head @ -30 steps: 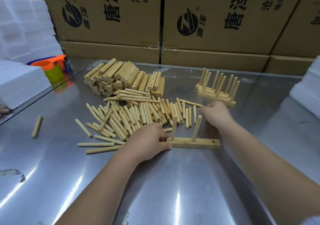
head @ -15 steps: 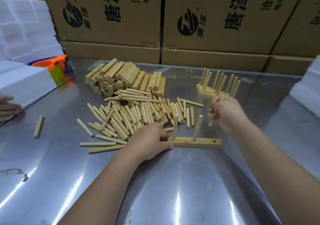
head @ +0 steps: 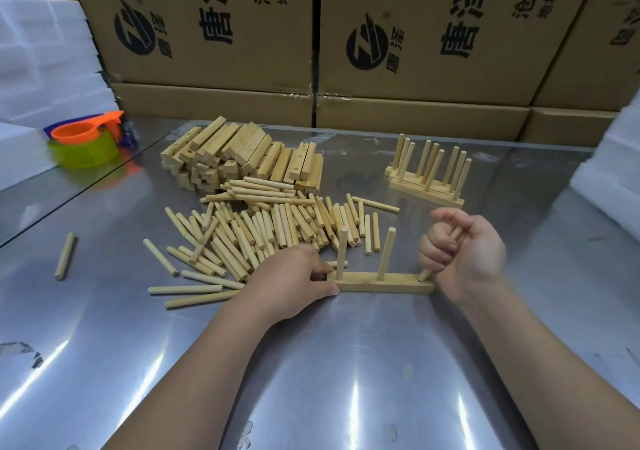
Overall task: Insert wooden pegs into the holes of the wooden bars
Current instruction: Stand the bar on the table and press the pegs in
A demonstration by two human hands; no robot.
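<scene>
A wooden bar (head: 384,282) lies flat on the metal table with two pegs (head: 386,257) standing upright in it. My left hand (head: 294,280) grips the bar's left end. My right hand (head: 462,254) holds a third peg (head: 425,274) in its fist, tilted, with the peg's lower tip at the hole near the bar's right end. A heap of loose pegs (head: 270,228) lies behind the bar. A stack of bare bars (head: 242,160) sits further back.
Finished bars with upright pegs (head: 429,172) stand at the back right. A stray peg (head: 65,255) lies far left. Orange and green plastic cups (head: 83,145) sit at the back left. Cardboard boxes (head: 214,34) wall the rear; white foam blocks (head: 609,169) flank the table.
My right hand picked a peg from the pile, lifted it and brought it down to the bar's right end. My left hand stayed on the bar's left end.
</scene>
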